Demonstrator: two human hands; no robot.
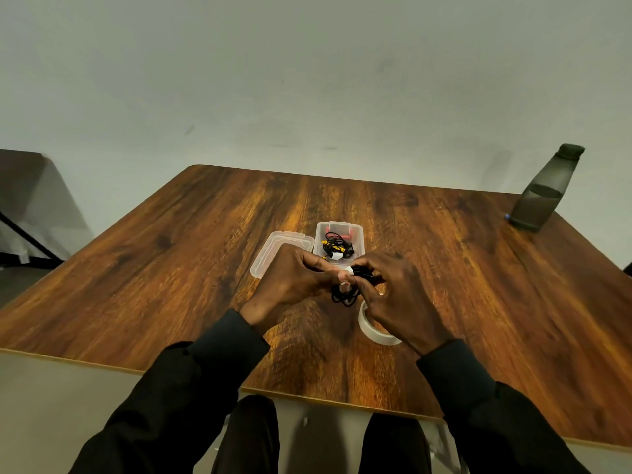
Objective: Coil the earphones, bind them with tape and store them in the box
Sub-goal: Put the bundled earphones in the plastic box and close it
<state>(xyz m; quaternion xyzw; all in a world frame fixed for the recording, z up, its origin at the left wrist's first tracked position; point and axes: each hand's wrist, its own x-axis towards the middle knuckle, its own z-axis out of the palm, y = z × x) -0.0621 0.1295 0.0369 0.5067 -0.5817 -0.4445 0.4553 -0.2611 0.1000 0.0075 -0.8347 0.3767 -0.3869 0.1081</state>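
My left hand [297, 278] and my right hand [400, 295] meet above the table's middle, both gripping a coiled black earphone bundle [347, 294]. A strip of white tape [347, 269] wraps the bundle at my fingertips, and loops of cable hang below. The white tape roll [371, 328] lies on the table, partly under my right hand. Just behind my hands stands the clear plastic box [355, 230], open. It holds another black and yellow earphone coil [337, 248] bound with white tape.
The box's clear lid [273, 251] lies to the left of the box. A dark water bottle [543, 189] stands at the wooden table's [171, 268] far right corner. A wall rises behind the table. My legs show below the near edge.
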